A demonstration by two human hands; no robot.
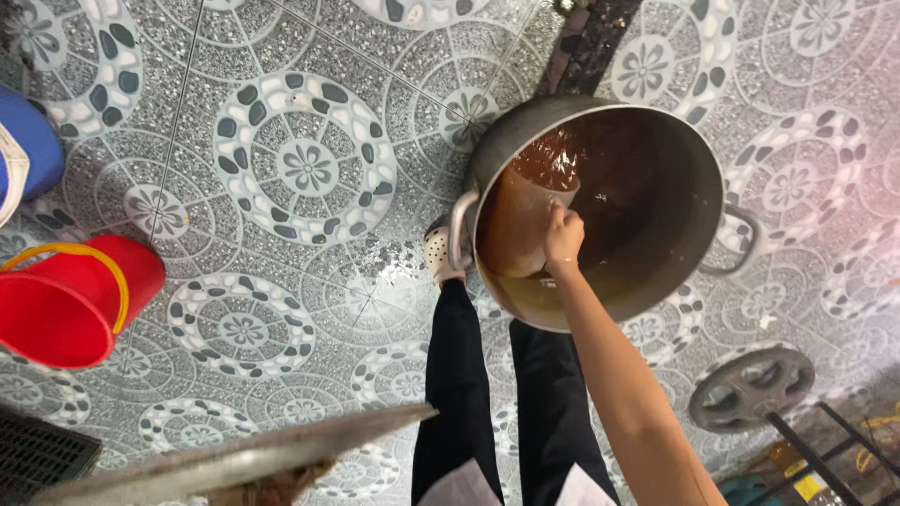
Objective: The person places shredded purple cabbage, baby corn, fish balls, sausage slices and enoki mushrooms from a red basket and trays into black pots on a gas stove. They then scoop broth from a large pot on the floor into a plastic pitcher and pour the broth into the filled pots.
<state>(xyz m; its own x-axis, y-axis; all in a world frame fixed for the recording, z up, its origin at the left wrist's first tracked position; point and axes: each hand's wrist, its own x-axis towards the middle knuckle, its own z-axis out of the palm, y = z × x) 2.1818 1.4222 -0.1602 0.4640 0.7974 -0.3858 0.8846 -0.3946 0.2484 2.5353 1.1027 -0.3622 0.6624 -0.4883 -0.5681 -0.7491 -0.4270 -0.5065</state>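
Note:
A large metal pot (698, 178) with two side handles stands on the patterned tile floor, holding dark brown liquid. My right hand (562, 236) reaches into it and grips the rim of a clear plastic cup (523, 220) filled with the brown liquid. At the bottom left, my left hand (281, 485) holds a flat metal lid (234, 457) tilted over the floor; only a few of its fingers show under the lid. My legs in black trousers (459, 375) stand next to the pot, one light-coloured shoe (439, 253) touching its side.
A red bucket (66, 305) with a yellow handle lies on the floor at left, a blue container (28, 150) above it. A black grate (42, 454) sits at the bottom left corner. A round metal wheel (750, 386) and dark frame bars (825, 440) are at bottom right.

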